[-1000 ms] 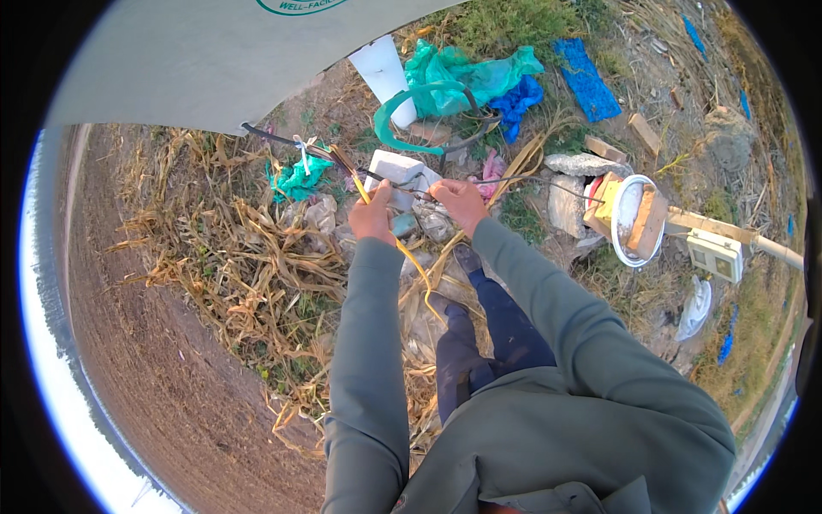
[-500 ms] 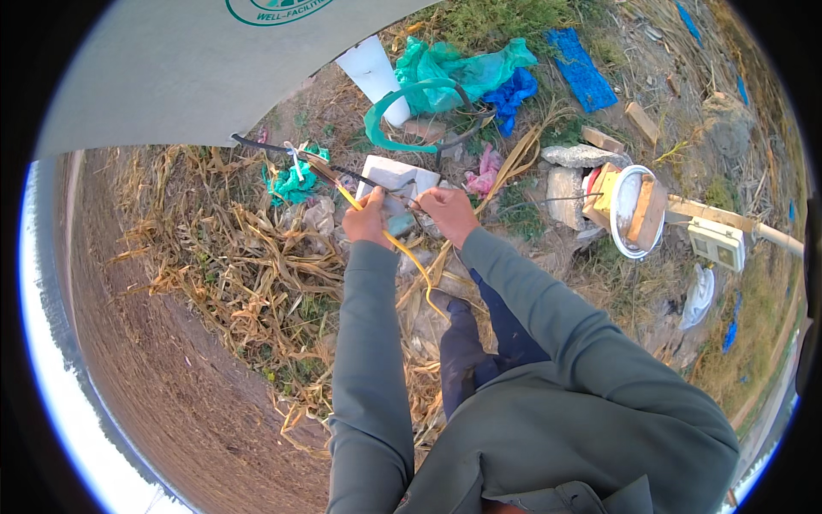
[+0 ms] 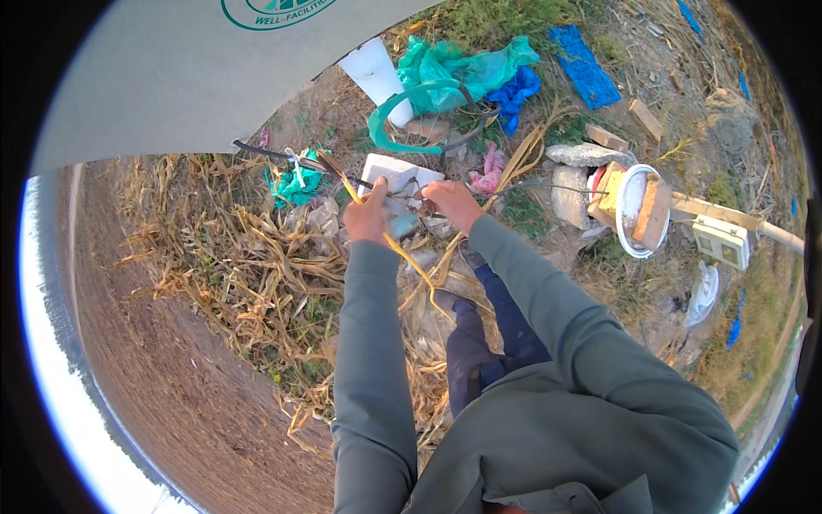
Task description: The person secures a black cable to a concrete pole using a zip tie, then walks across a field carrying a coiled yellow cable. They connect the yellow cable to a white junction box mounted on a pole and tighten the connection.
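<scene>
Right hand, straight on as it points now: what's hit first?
Probably the pale block, ahead and to the left of the right hand. The block seems to lie lower, near the ground, so the hand might pass over it; depth is unclear.

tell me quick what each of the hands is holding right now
Left hand: closed around the yellow cable.
Right hand: closed, fingertips pinching a dark wire.

This is outdoor farmland, shown by brown soil (image 3: 171,360) and dry stalks (image 3: 244,236).
</scene>
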Available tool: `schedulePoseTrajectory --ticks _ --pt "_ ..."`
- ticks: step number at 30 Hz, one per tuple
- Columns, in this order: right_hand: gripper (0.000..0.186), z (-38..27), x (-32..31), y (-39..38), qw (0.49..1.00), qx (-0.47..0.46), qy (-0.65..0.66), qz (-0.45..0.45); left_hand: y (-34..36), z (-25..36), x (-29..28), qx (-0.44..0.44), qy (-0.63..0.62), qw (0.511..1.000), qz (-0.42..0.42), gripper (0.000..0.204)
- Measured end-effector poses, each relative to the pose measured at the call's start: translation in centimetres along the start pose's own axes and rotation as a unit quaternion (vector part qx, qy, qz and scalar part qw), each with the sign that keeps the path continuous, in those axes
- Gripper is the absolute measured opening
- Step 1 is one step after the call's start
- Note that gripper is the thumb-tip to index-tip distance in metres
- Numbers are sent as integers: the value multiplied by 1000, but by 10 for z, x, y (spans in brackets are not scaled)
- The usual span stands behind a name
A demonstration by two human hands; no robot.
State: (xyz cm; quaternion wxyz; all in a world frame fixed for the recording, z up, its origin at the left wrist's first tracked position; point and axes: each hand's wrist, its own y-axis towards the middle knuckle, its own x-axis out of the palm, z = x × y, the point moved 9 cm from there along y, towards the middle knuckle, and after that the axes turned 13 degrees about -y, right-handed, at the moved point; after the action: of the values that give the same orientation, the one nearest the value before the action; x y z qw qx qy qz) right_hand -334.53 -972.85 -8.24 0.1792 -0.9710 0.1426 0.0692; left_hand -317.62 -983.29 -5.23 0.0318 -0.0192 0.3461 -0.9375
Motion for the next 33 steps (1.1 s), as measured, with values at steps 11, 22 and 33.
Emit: schedulePoseTrajectory --ticks 11,22,33 --pt "24 5 1 7 995 69 76 18 -9 16 8 100 140 981 91 39" --pt "28 -19 14 -33 999 44 -23 17 8 3 -10 62 141 984 84 36" --pt "28 -17 19 -62 998 30 50 -32 -37 -31 -21 -117 -125 979 -108 19"
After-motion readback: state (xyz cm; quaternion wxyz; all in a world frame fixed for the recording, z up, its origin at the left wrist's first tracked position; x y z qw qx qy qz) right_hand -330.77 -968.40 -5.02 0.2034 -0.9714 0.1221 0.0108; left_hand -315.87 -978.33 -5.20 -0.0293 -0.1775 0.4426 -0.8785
